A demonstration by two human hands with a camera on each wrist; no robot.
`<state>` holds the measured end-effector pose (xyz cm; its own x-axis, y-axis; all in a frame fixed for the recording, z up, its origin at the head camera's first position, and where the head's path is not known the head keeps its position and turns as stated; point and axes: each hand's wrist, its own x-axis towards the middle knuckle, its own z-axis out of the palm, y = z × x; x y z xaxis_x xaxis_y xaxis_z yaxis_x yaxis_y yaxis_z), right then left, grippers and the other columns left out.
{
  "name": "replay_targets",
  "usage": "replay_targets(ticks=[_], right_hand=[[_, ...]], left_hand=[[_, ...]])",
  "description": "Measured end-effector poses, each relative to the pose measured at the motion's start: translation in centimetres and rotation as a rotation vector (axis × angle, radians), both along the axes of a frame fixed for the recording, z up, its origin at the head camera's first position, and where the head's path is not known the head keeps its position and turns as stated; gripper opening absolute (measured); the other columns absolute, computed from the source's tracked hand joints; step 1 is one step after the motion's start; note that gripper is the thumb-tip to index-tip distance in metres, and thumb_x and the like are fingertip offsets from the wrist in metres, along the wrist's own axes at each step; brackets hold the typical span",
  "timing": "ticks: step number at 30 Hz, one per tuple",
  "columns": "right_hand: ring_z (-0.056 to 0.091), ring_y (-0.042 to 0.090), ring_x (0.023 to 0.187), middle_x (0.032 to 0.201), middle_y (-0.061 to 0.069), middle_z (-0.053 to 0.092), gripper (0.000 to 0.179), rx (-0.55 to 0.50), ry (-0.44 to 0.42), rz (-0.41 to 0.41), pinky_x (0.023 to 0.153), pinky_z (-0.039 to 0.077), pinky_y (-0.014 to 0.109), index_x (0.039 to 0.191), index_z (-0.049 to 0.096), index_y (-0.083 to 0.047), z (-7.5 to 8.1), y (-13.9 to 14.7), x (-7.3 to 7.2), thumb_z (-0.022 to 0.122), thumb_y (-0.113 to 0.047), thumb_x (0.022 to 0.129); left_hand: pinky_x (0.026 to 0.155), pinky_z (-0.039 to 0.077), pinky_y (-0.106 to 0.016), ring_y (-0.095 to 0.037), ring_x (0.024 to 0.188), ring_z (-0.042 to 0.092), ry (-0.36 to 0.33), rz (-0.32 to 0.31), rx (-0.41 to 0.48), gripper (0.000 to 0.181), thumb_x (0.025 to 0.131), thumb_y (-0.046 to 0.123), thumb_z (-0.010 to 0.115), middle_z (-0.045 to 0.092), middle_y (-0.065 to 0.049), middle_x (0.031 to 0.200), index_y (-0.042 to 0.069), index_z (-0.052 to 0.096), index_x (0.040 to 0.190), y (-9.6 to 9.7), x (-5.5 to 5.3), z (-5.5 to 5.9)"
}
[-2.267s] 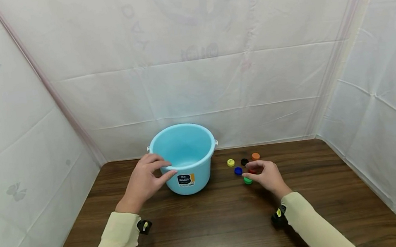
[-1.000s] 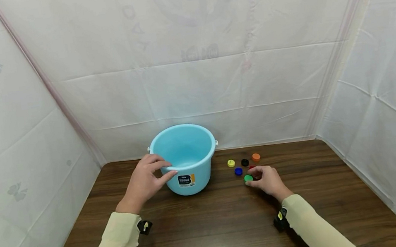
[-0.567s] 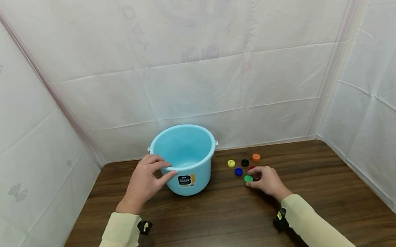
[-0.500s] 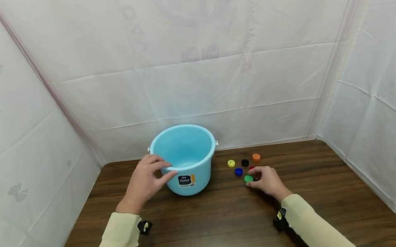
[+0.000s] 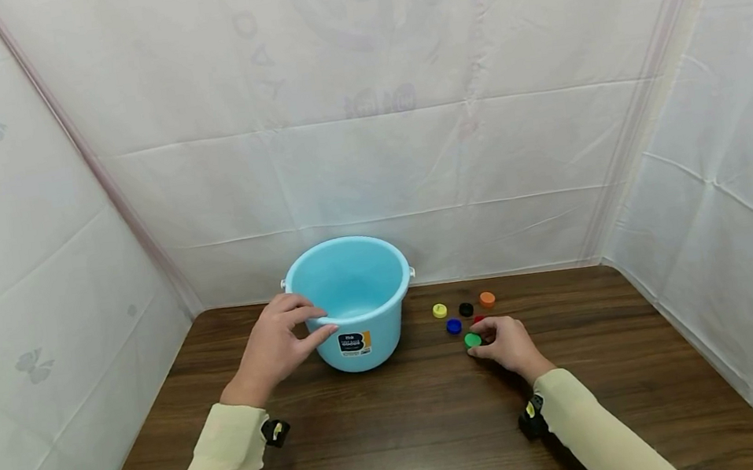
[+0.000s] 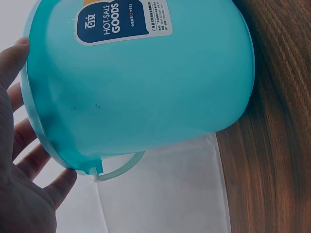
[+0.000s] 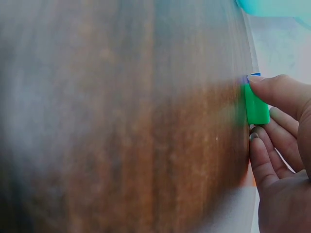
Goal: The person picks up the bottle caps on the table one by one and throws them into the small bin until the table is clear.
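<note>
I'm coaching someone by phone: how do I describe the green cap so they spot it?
Start at the light-blue bucket; small round caps lie to its right. Nearest the viewer, pinched by the right hand, is the green cap, the only one of that colour.

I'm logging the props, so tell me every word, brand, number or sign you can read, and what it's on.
"HOT-SALE GOODS": on the label of the light-blue bucket.
Two large stylised characters beside it: the first looks like "百"; the second is uncertain.
Remaining lines on that label: too small to read surely.
Back sheet: printed marks, too faint to read.
Yellow cap: any marking is too small.
</note>
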<state>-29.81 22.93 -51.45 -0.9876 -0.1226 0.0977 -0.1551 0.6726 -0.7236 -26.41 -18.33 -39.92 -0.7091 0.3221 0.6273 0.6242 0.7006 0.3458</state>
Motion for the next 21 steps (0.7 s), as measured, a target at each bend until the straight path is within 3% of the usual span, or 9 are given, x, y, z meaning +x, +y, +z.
replay_targets(ticks=[21], right_hand=[[0.070,0.021,0.097,0.107,0.008,0.076,0.033,0.010,-0.018,-0.006,0.085,0.060,0.042,0.113,0.076,-0.007,0.35,-0.15,0.10,0.087,-0.012,0.082]], left_hand=[[0.088,0.055,-0.045,-0.019,0.098,0.059,0.006,0.001,0.003,0.022,0.080,0.030,0.090,0.070,0.001,0.096,0.014,0.081,0.094,-0.03,0.03,-0.03]])
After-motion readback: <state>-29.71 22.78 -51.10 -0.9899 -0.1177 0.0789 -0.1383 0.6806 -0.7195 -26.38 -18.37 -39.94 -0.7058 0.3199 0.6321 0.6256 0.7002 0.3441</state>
